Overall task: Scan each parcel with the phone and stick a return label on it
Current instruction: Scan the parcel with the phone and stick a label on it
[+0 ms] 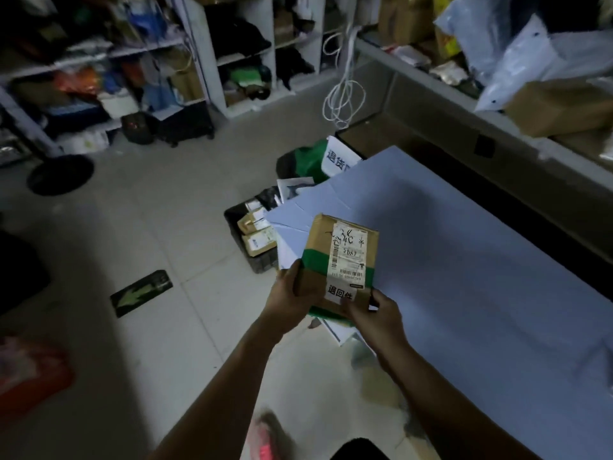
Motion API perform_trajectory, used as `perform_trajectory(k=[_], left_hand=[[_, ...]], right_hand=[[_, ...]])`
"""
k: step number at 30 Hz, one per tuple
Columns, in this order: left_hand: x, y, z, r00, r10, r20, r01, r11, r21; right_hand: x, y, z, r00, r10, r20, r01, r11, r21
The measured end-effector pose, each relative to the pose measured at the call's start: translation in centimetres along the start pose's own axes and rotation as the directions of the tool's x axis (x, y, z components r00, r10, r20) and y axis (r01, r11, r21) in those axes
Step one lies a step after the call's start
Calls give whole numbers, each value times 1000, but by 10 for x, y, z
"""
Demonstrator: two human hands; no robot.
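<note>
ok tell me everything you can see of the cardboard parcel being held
The cardboard parcel is a small brown box, closed, tilted toward the camera over the edge of the white table. A green tape band crosses its middle. A white shipping label with barcodes and black handwriting covers its right side; below it sits a white return label with black characters. The left hand grips its left edge; the right hand holds the lower right corner, thumb on the return label.

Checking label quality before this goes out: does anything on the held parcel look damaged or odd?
No damage shows on the parcel, gripped by the left hand and right hand. Only oddity: black marker is scrawled across its shipping label. The white return sticker sits straight just below it.
</note>
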State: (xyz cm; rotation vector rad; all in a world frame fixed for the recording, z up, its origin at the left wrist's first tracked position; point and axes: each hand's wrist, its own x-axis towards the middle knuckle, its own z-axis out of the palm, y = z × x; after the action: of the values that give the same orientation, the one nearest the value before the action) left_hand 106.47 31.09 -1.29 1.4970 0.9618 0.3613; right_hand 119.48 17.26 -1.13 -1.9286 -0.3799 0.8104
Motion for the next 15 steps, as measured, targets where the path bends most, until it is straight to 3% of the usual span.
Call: perform_trajectory(k=[7,15], left_hand=[[95,-19,-136,998,-5,-57,5,1000,7],[257,-14,-242,996,-48,-73,58,987,147]], right_hand=[[60,-62,135,994,10,105,-11,1000,11],[202,-116,263,991,37,132,-44,997,56]])
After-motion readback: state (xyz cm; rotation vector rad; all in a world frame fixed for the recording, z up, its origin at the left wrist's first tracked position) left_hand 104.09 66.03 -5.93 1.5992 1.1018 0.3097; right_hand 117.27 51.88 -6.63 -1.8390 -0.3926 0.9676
